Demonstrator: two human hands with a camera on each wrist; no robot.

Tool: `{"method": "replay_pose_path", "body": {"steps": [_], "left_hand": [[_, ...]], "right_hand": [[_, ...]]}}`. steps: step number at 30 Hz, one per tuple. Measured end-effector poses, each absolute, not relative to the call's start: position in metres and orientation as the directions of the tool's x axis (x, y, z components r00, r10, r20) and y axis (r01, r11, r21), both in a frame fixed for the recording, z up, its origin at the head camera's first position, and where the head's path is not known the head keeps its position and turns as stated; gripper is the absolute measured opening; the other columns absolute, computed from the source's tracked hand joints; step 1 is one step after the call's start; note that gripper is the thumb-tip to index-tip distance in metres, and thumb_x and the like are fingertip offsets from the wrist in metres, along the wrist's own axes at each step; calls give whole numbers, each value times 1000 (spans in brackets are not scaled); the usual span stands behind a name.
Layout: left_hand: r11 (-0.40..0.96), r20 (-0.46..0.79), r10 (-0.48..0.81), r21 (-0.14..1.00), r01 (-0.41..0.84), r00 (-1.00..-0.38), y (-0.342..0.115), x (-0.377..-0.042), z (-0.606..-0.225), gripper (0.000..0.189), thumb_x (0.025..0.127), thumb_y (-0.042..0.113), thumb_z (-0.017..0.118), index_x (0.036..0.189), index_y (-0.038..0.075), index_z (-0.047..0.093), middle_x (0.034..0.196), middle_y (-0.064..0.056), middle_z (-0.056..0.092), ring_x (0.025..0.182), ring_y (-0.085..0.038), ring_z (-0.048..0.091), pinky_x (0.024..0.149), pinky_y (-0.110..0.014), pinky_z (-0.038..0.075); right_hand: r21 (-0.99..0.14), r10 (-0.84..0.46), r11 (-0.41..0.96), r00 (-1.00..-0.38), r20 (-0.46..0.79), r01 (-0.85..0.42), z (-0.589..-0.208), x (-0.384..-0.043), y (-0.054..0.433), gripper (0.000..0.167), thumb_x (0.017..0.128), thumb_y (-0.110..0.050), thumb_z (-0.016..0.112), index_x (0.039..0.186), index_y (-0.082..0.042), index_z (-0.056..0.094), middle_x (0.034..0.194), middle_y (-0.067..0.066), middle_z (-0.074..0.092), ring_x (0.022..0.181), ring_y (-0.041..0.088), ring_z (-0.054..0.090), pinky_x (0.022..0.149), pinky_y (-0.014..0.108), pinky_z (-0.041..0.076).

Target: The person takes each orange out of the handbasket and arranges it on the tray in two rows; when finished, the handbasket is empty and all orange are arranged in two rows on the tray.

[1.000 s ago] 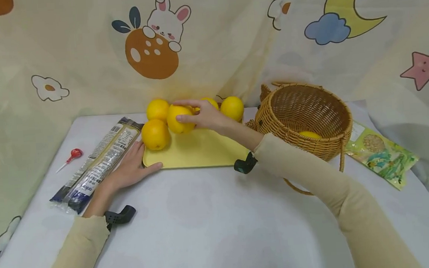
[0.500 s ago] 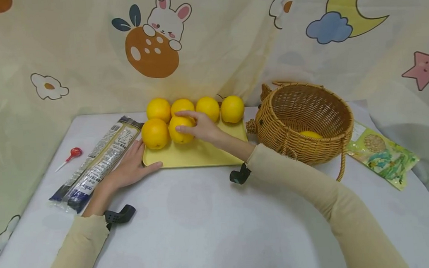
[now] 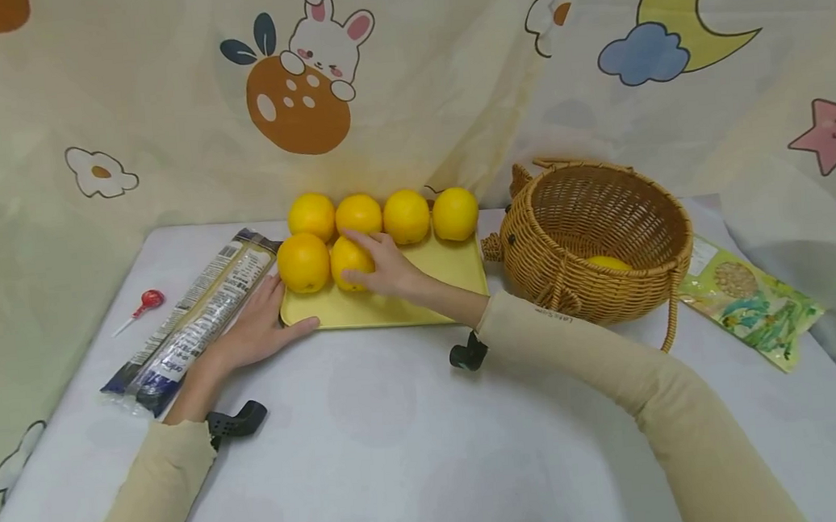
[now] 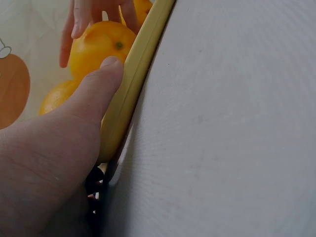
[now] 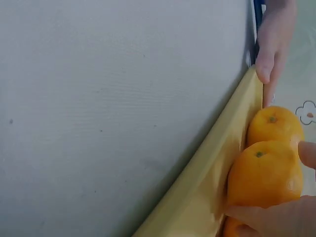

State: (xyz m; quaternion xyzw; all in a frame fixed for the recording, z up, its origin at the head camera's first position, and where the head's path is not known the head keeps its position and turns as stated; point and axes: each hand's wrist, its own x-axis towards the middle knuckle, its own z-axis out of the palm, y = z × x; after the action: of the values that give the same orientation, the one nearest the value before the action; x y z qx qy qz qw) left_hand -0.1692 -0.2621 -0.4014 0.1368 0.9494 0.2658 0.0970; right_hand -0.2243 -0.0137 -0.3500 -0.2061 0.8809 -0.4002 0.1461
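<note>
On a yellow tray (image 3: pixel 407 306) sit several oranges, a row along the back and two at the front left. My right hand (image 3: pixel 393 269) grips the second front orange (image 3: pixel 347 259), thumb on its near side and fingers over the far side. In the right wrist view that orange (image 5: pixel 266 175) sits between thumb and fingers, against its front neighbour (image 5: pixel 274 123). My left hand (image 3: pixel 258 329) lies at the tray's front left corner, fingers extended along the left side. In the left wrist view its thumb (image 4: pixel 101 89) reaches along the tray's rim (image 4: pixel 131 94).
Right of the tray stands a wicker basket (image 3: pixel 556 259) with a yellow fruit (image 3: pixel 609 263) inside. A green printed packet (image 3: pixel 751 298) lies beyond it. Two long plastic packages (image 3: pixel 192 321) and a red lollipop (image 3: pixel 151 299) lie left. A patterned cloth (image 3: pixel 448 73) hangs behind.
My right hand has brought its orange toward me, down onto the tray beside the front left orange, uncovering the back row. The left hand has stayed at the tray's corner.
</note>
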Motion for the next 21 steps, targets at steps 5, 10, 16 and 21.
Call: {"method": "replay_pose_path", "body": {"steps": [5,10,16,21], "left_hand": [[821,-105,320,527,220,-942,-262,-169,-401,102,90,60,56,157,10,-3,165,-12,-7,152,-37,-3,121,-61,3],[820,-104,321,529,221,-941,-262,-167,-403,102,90,59,56,156,10,-4,164,-13,-7,152,-38,-4,120,-62,4],[821,-100,320,526,223,-942,-261,-169,-402,103,89,59,57,157,10,-3,165,-13,-3,152,-37,-1,121,-60,6],[820,-106,320,528,219,-942,-261,-169,-403,103,89,59,58,157,11,-4,165,-13,-3,152,-36,-1,121,-60,5]], "right_hand": [[-746,-499,611,-860,-104,-264,-339,-220,-5,79,92,-36,65,156,-28,20,160,22,8,150,36,15,118,58,25],[-788,-557,495,-830,36,-367,-297,-194,33,68,93,-29,65,152,-21,31,160,15,19,148,31,22,115,57,32],[-876,-491,351,-861,129,-331,-262,-155,106,51,95,-15,62,142,-10,42,150,6,40,140,22,38,114,43,40],[-857,-384,434,-917,104,-279,-257,-145,149,45,96,-19,60,138,-9,46,144,5,47,137,21,44,110,38,44]]}}
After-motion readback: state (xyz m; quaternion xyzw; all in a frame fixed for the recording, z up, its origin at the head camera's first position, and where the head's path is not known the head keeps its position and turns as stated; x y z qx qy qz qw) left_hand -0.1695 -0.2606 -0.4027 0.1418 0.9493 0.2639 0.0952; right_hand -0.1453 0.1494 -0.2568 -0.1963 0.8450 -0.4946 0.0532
